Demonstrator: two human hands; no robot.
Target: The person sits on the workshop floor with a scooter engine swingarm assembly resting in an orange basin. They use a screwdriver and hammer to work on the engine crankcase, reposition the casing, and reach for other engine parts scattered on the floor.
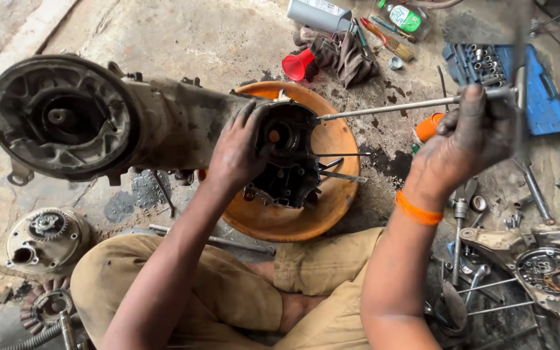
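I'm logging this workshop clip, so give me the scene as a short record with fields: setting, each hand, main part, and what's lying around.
setting: concrete workshop floor, person seated cross-legged
left hand: pressed on the dark engine casing, fingers spread at its open end
right hand: grips a T-handle wrench whose long shaft reaches the casing
under casing: orange basin
far side: blue socket set, red funnel, dark rag
left floor: round gear cover
right floor: metal engine cover, loose tools

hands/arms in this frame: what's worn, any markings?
No gloves or sleeves: both forearms are bare. The left hand and right hand are smeared with dark grease, heaviest on the fingers. An orange band circles the right wrist. Nothing on the left wrist.
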